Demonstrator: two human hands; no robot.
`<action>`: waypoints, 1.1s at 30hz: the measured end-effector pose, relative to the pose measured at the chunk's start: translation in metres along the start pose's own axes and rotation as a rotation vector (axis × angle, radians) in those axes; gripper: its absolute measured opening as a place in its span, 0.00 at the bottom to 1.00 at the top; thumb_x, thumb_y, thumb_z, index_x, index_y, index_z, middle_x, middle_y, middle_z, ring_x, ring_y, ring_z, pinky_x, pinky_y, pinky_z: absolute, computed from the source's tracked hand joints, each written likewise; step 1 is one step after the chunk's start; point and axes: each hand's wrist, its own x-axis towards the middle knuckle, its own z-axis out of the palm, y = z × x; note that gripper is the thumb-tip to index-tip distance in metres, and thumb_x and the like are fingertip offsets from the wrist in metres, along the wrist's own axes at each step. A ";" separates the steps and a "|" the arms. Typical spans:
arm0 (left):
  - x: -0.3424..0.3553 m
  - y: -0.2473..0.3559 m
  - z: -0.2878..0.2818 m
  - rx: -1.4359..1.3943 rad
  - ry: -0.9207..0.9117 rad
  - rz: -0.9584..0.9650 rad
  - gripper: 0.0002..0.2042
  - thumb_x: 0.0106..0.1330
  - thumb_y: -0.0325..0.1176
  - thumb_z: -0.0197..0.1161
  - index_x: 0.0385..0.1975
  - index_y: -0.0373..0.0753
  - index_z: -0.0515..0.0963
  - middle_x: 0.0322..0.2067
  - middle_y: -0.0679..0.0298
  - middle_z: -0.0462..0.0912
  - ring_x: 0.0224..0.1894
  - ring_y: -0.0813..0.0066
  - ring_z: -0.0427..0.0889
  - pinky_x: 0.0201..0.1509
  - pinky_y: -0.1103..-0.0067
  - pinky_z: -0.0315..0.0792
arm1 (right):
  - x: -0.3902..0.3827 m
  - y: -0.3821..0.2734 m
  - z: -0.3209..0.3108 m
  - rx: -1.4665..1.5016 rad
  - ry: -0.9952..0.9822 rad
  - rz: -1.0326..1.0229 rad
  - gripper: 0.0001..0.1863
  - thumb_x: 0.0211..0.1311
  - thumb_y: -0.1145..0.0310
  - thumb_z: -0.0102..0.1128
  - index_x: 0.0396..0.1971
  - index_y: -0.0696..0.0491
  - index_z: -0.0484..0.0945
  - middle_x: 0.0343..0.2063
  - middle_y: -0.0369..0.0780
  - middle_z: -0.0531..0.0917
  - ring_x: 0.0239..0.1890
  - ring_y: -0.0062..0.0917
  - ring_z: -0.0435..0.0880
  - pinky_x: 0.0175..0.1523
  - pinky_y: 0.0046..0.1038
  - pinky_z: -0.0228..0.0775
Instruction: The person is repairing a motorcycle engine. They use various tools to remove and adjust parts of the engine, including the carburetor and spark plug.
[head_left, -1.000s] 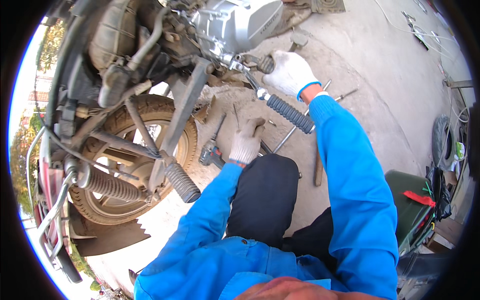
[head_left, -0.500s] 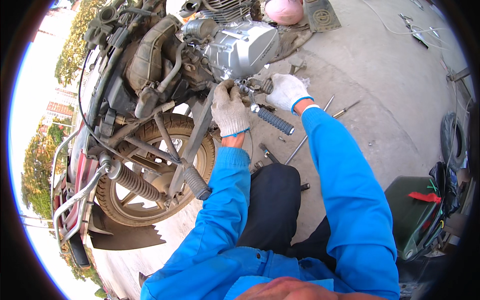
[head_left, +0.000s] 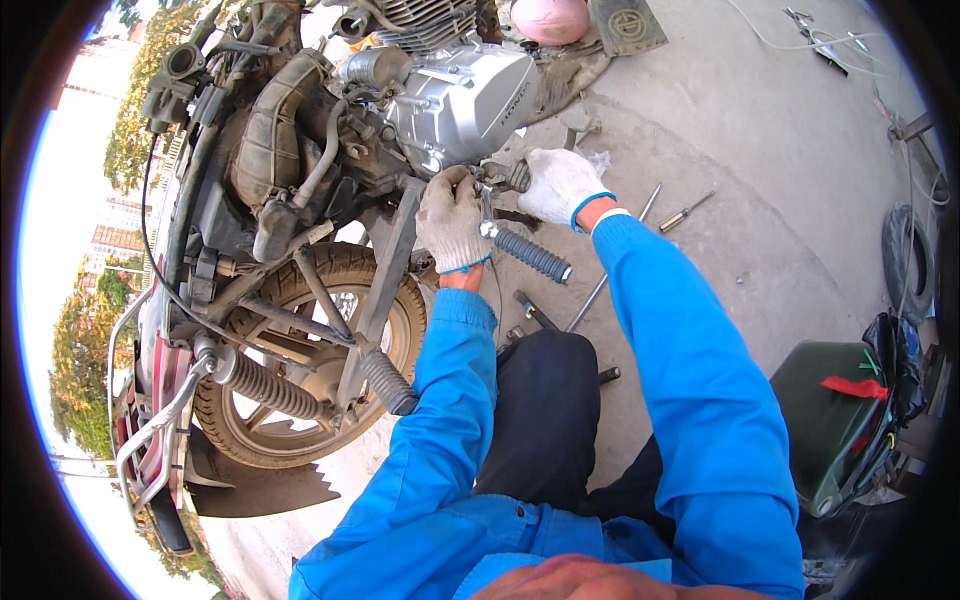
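Observation:
A partly stripped motorcycle stands on my left, with a silver engine cover (head_left: 465,105) above my hands. My left hand (head_left: 452,222), in a dirty grey knitted glove, has its fingers curled in at the bracket under the engine; what they grip is hidden. My right hand (head_left: 562,187), in a whiter glove, is closed over the outer end of a dark rubber-covered footpeg (head_left: 519,177). Between and below both hands a shiny metal lever with a black ribbed rubber sleeve (head_left: 532,256) sticks out toward the lower right.
The rear wheel (head_left: 290,430) and a shock absorber spring (head_left: 268,383) are left of my arm. A screwdriver (head_left: 686,211), a long metal rod (head_left: 590,303) and a hammer-like tool (head_left: 535,310) lie on the concrete. A dark green container (head_left: 825,420) stands at right; a pink round object (head_left: 551,18) lies far off.
The motorcycle sits a little farther left in the picture, and both gloved hands have shifted slightly left with it. Their holds look the same.

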 end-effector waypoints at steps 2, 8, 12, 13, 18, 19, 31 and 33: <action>0.000 0.001 -0.003 0.013 -0.039 -0.017 0.10 0.71 0.35 0.70 0.46 0.38 0.90 0.41 0.54 0.94 0.45 0.59 0.94 0.54 0.70 0.84 | -0.001 -0.001 -0.001 0.008 0.003 -0.006 0.18 0.53 0.62 0.65 0.39 0.60 0.88 0.40 0.58 0.91 0.47 0.53 0.91 0.56 0.50 0.83; -0.006 0.011 -0.011 0.261 -0.151 0.074 0.16 0.75 0.37 0.63 0.59 0.46 0.87 0.57 0.51 0.88 0.57 0.51 0.89 0.62 0.62 0.82 | 0.001 0.002 0.002 0.004 -0.002 -0.004 0.19 0.53 0.62 0.65 0.40 0.60 0.89 0.40 0.58 0.91 0.48 0.53 0.91 0.56 0.49 0.83; -0.011 0.012 -0.013 0.302 -0.130 0.146 0.16 0.76 0.33 0.62 0.61 0.45 0.85 0.56 0.49 0.85 0.55 0.46 0.87 0.58 0.58 0.82 | 0.002 0.002 0.004 -0.001 -0.015 -0.001 0.19 0.53 0.62 0.65 0.40 0.60 0.89 0.40 0.58 0.91 0.48 0.53 0.91 0.57 0.49 0.84; -0.011 0.010 -0.013 0.271 -0.127 0.153 0.16 0.77 0.33 0.61 0.61 0.44 0.86 0.57 0.50 0.84 0.56 0.48 0.86 0.60 0.58 0.82 | 0.001 0.000 0.003 -0.003 -0.013 -0.001 0.19 0.53 0.62 0.65 0.40 0.61 0.89 0.40 0.58 0.91 0.47 0.53 0.91 0.57 0.49 0.84; -0.012 0.003 -0.017 0.038 -0.157 0.116 0.18 0.77 0.32 0.59 0.62 0.42 0.85 0.58 0.49 0.84 0.61 0.50 0.85 0.67 0.64 0.78 | -0.014 -0.020 -0.018 -0.189 -0.006 0.011 0.29 0.56 0.54 0.72 0.54 0.57 0.85 0.52 0.53 0.89 0.56 0.48 0.89 0.60 0.47 0.82; -0.012 0.003 -0.016 0.015 -0.179 0.051 0.17 0.78 0.32 0.58 0.62 0.40 0.85 0.58 0.49 0.84 0.61 0.50 0.85 0.67 0.65 0.78 | -0.019 -0.021 -0.024 -0.313 0.038 -0.098 0.36 0.55 0.47 0.76 0.59 0.54 0.82 0.54 0.49 0.86 0.58 0.45 0.87 0.60 0.45 0.81; -0.017 0.005 -0.010 0.041 -0.187 -0.005 0.18 0.78 0.35 0.59 0.66 0.47 0.82 0.60 0.49 0.82 0.58 0.45 0.86 0.63 0.58 0.81 | -0.036 -0.045 -0.005 -0.487 0.410 -0.531 0.10 0.68 0.71 0.62 0.47 0.50 0.86 0.37 0.43 0.87 0.35 0.42 0.89 0.39 0.42 0.83; -0.018 0.005 -0.012 0.000 -0.168 -0.005 0.18 0.78 0.37 0.60 0.65 0.47 0.82 0.61 0.50 0.82 0.60 0.46 0.85 0.65 0.60 0.80 | -0.035 -0.047 -0.015 -0.296 0.525 -0.539 0.07 0.70 0.68 0.64 0.44 0.51 0.86 0.32 0.43 0.86 0.33 0.41 0.88 0.38 0.42 0.83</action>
